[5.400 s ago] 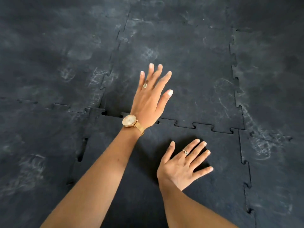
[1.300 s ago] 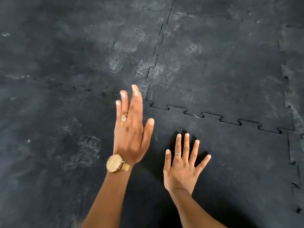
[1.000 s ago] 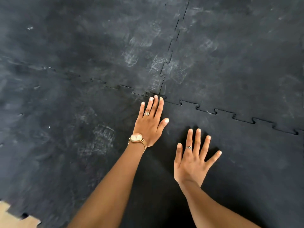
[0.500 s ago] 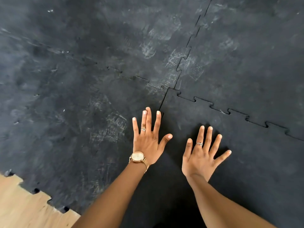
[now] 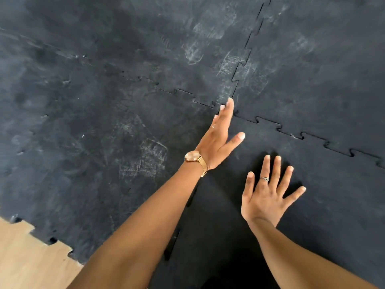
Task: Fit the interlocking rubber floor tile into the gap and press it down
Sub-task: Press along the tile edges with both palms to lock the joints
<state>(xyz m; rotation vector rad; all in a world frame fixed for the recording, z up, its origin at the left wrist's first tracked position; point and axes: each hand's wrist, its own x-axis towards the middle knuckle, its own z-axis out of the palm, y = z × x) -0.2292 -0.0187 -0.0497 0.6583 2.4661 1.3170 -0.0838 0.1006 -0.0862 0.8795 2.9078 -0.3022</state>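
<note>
Since half a second ago our left hand has swung from lying flat on the mat to standing on its edge, fingertips now at the corner where four tiles meet; our view has also slid slightly, so more bare floor shows at lower left.

From the head camera, the only view, we look down on a floor of black interlocking rubber mats, dusty and streaked with pale scuff marks. The floor tile we are fitting fills the lower right of the frame, darker and cleaner than its neighbours. Its far edge is locked along a toothed seam that runs to the right. Its left edge, passing under our left forearm, shows dark open slots, so that side does not look fully seated.

Our left hand is open, fingers straight and together, thumb spread, holding nothing; a gold wristwatch sits on the wrist. Our right hand lies palm down on the tile, fingers fanned wide, a ring on one finger, gripping nothing.

At lower left the matting ends in a jagged puzzle edge against light wooden flooring.
</note>
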